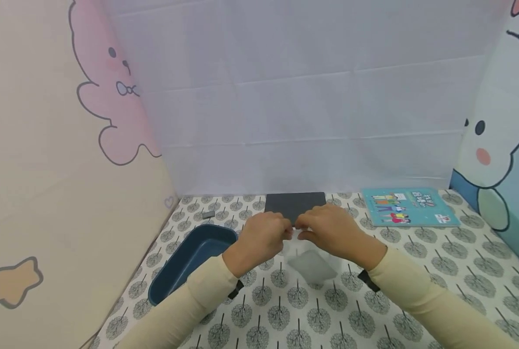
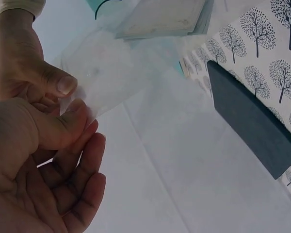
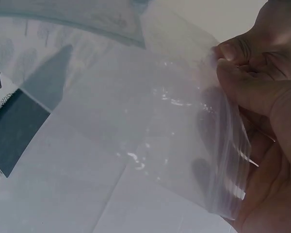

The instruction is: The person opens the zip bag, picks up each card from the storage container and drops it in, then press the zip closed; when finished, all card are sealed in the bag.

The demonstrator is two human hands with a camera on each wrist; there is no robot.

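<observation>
A clear zip-lock plastic bag (image 3: 150, 126) hangs from both hands above the patterned cloth. My left hand (image 1: 259, 241) pinches its top edge between thumb and fingers. Close beside it, my right hand (image 1: 331, 231) also pinches the top edge, thumb tips nearly meeting in the left wrist view. At the bag's lower end sits a flat, translucent greyish stack (image 2: 165, 18), which the head view shows as a pale slab (image 1: 312, 266). In the right wrist view, the zip strip (image 3: 223, 165) runs along the right hand's fingers. Whether the seal is closed cannot be told.
A dark blue bin (image 1: 170, 274) stands left of the hands, partly behind the left forearm. Behind the hands lies a flat black rectangle (image 1: 295, 203). A turquoise book (image 1: 416, 208) is at the back right, and a small grey block (image 1: 208, 214) at the back left.
</observation>
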